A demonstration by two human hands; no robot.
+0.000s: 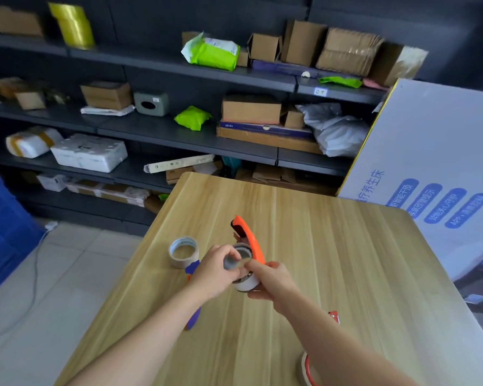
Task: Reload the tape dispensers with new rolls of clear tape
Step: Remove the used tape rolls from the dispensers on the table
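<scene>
Above the middle of the wooden table I hold an orange tape dispenser with a roll of clear tape on it. My right hand grips the dispenser and roll from the right. My left hand pinches the grey hub at the roll's centre. A second roll of clear tape lies flat on the table just left of my hands. A blue and orange dispenser lies under my left wrist, mostly hidden. A red dispenser shows partly beneath my right forearm.
Dark shelves with cardboard boxes and parcels stand beyond the table's far edge. A large white printed box leans at the right. A blue crate sits on the tiled floor at the left, with a cable beside it.
</scene>
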